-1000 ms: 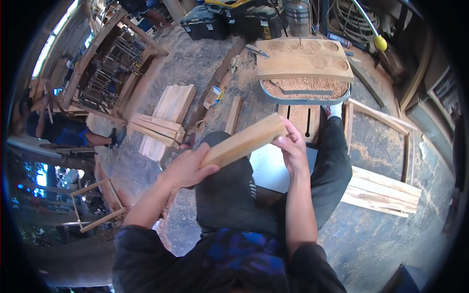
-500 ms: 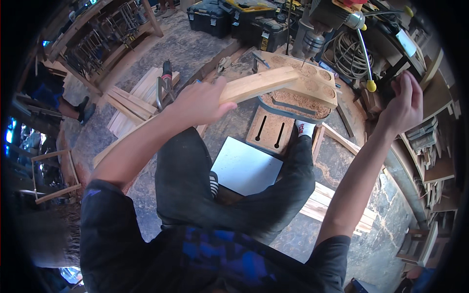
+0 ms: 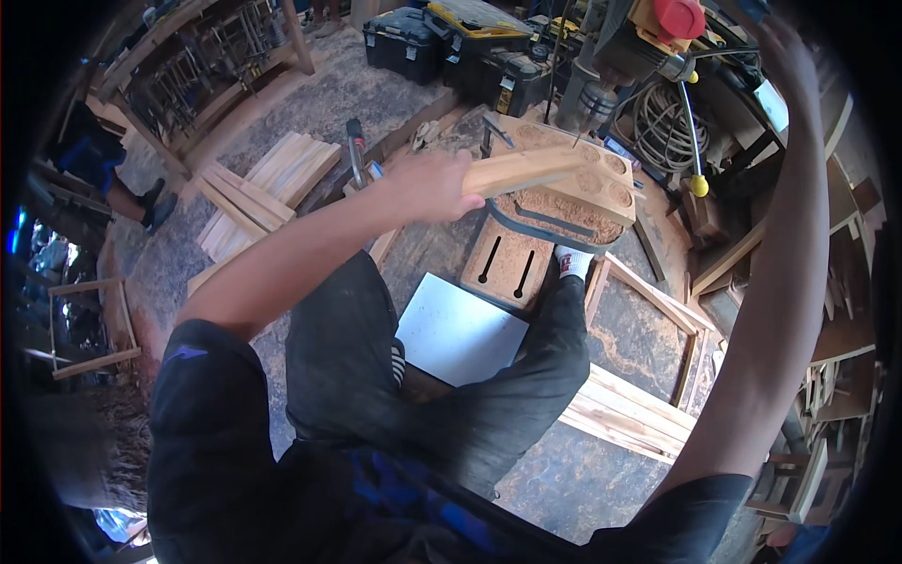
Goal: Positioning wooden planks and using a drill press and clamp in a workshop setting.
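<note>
My left hand sits just above the centre of the frame, fingers wrapped tight around the near end of a wooden block. The block runs from the hand toward the upper right, roughly level, and its far end lies over a wooden board with round recesses. That board rests on the drill press surface, where a layer of sawdust shows under the block. Whether the block touches the board or is held just above it, I cannot tell.

My right arm rises along the right side of the frame. My right hand is at the upper right edge, near the drill press head with its red knob. The hand is blurred and partly cut by the rim, so I cannot tell whether it is spread or clamped on anything.

A lever with a yellow ball end hangs to the right of the board. Below the surface stands a slotted wooden base, with my foot in a white sock just beside it. A white sheet lies on the floor at centre frame. Stacked planks lie at the left, more planks at the lower right. Black tool cases stand along the top.
</note>
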Demonstrator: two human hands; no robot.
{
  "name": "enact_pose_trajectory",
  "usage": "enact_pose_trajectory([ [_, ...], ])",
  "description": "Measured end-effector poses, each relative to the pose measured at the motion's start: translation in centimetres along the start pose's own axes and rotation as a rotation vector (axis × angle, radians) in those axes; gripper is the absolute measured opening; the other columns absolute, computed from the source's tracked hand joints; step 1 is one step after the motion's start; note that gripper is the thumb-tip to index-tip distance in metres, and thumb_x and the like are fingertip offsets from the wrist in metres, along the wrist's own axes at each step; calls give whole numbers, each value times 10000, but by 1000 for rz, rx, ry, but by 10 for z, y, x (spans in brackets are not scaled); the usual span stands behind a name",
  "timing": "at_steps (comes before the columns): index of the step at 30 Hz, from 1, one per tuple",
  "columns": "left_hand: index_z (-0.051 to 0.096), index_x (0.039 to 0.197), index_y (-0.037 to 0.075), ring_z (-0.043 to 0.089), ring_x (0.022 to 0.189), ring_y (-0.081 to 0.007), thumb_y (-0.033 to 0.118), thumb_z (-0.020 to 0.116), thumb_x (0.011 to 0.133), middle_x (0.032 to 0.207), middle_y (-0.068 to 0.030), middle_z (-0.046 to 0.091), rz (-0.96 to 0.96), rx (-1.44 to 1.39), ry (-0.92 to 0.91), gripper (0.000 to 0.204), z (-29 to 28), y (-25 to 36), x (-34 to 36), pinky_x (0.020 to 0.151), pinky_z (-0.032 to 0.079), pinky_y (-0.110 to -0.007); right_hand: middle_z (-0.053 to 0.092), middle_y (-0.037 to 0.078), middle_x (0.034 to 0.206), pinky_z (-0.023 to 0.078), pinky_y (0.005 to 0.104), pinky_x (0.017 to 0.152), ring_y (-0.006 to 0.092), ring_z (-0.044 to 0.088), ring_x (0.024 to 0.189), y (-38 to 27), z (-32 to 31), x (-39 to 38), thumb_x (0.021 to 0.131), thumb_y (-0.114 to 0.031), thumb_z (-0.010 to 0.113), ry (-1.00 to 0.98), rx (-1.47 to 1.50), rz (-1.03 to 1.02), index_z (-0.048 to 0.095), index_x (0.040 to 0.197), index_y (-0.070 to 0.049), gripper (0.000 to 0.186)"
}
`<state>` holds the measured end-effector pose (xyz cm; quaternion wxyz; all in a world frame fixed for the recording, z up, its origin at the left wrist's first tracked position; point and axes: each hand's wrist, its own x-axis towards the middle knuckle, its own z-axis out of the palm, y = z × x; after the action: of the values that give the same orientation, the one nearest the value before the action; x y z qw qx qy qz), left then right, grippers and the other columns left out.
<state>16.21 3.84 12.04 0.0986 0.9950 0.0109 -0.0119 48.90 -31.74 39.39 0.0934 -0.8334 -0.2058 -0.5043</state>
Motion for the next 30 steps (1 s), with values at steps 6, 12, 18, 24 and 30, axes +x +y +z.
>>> enact_pose_trajectory([
  [6, 506, 1199, -25, 683, 1014, -442, 446, 683, 928, 1017, -288, 697, -21, -64, 35, 571, 16, -1, -1, 859, 533, -528, 714, 158, 1059, 504, 403, 866, 309, 688, 984, 18, 26, 21, 922, -382, 570, -269, -38, -190, 745, 1110, -74, 401],
  [12, 505, 1181, -18, 701, 978, -427, 433, 685, 928, 981, -274, 710, 5, -21, 100, 549, 31, 4, 20, 842, 547, -519, 702, 161, 1013, 503, 393, 852, 287, 687, 936, 32, 26, 40, 904, -369, 595, -446, -20, -277, 747, 1090, -41, 406],
  [18, 511, 1195, -8, 716, 912, -429, 429, 686, 923, 955, -252, 723, 9, 9, 117, 543, 36, 2, 28, 824, 557, -514, 705, 139, 1027, 498, 383, 882, 266, 682, 975, 42, 28, 45, 905, -381, 613, -439, 20, -335, 756, 1102, -59, 403],
  [24, 514, 1199, -7, 713, 956, -420, 445, 677, 925, 987, -258, 721, -4, 4, 106, 553, 34, 2, 27, 860, 550, -506, 713, 134, 1020, 495, 374, 886, 253, 685, 974, 47, 30, 47, 911, -389, 633, -434, 58, -319, 759, 1104, -61, 401],
  [30, 513, 1196, -9, 711, 965, -422, 446, 669, 929, 996, -264, 719, -20, -12, 65, 550, 33, 4, 28, 866, 550, -510, 709, 122, 932, 491, 364, 846, 226, 673, 901, 55, 38, 50, 924, -395, 643, -469, 88, -342, 748, 1064, -19, 415],
])
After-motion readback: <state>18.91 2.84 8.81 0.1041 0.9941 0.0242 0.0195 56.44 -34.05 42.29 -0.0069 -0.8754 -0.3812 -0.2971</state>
